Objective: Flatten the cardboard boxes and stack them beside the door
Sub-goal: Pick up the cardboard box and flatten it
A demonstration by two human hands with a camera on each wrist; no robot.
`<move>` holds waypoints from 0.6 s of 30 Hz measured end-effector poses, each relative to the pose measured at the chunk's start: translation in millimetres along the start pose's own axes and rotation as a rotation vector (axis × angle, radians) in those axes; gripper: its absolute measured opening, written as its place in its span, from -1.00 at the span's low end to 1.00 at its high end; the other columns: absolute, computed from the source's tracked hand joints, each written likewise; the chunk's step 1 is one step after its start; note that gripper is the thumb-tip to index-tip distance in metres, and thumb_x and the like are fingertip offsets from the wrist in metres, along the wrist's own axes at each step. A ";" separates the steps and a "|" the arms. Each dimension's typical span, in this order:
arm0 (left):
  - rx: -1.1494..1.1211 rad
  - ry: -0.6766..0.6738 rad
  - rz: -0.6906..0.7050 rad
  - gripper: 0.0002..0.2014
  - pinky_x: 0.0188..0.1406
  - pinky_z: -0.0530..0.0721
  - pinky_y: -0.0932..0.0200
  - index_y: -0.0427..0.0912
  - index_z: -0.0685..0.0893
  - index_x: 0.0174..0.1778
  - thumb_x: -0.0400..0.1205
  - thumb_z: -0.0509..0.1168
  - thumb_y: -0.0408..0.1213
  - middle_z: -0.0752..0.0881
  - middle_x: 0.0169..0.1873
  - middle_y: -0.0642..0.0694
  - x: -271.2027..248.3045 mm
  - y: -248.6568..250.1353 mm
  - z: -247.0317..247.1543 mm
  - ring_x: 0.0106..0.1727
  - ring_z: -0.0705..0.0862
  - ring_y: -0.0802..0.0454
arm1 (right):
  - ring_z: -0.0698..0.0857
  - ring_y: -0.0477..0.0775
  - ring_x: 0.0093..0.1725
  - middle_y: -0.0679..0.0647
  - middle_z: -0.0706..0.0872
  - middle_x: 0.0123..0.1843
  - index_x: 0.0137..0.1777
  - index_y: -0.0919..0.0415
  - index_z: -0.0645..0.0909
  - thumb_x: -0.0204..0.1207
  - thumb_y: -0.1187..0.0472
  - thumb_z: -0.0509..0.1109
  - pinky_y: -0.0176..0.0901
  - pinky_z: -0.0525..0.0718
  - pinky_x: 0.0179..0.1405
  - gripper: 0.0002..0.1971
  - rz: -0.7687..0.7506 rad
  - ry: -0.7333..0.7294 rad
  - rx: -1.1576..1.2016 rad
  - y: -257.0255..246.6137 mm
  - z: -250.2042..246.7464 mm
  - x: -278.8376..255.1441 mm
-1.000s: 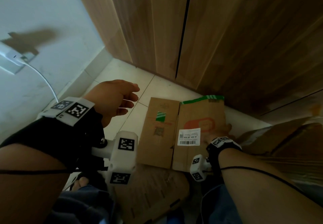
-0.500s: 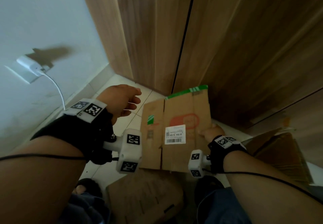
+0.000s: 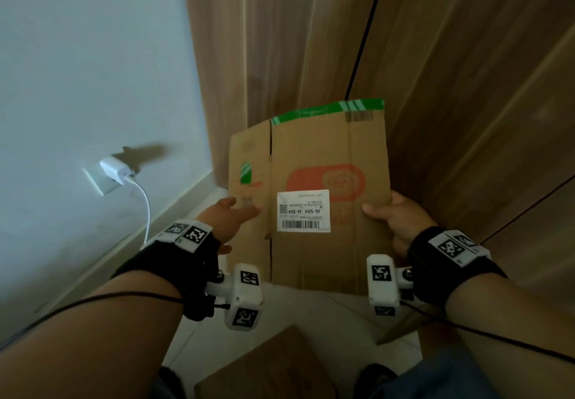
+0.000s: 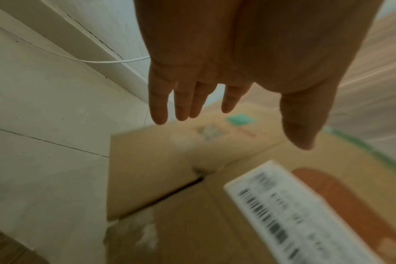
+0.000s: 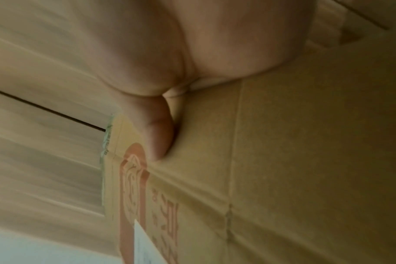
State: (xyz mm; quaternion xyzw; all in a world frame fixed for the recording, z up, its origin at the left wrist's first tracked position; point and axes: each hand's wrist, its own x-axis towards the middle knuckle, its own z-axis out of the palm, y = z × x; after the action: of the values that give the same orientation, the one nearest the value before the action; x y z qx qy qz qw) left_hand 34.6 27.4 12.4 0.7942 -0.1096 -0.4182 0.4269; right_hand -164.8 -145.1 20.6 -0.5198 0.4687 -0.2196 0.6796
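Note:
A flattened brown cardboard box (image 3: 323,149) with green tape, a red logo and a white shipping label (image 3: 303,210) is raised off the floor in front of the wooden door (image 3: 295,41). My right hand (image 3: 395,215) grips its right edge, thumb on the front face; the thumb (image 5: 158,135) presses the cardboard (image 5: 283,160) in the right wrist view. My left hand (image 3: 231,215) reaches toward the box's left flap with straight, spread fingers (image 4: 181,101), just above the cardboard (image 4: 158,169) and not holding it.
Another flat cardboard piece (image 3: 267,367) lies on the tiled floor below my arms. A white charger (image 3: 113,170) with a cable (image 3: 146,209) hangs from a wall outlet at left. Wooden panels (image 3: 482,103) rise behind and to the right.
The box went from lying on the floor to being lifted and tilted up toward the door by the right hand. The left hand moved in toward its left flap and opened flatter.

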 end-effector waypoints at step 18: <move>-0.427 -0.468 0.303 -0.17 -0.05 0.79 0.02 -0.22 0.57 0.33 0.12 0.64 -0.09 0.82 0.03 -0.22 16.8 -9.0 -7.1 0.03 0.82 -0.12 | 0.79 0.19 -0.01 0.20 0.80 0.01 0.34 0.23 0.51 0.43 0.46 0.31 0.18 0.75 0.05 -0.55 -0.042 -0.408 0.237 1.8 53.3 15.4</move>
State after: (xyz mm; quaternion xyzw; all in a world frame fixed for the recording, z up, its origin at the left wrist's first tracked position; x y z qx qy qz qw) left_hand 48.9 28.1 -2.0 0.5443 -0.2312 -0.5344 0.6039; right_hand -111.9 -129.9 13.7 -0.4796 0.2818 -0.1778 0.8118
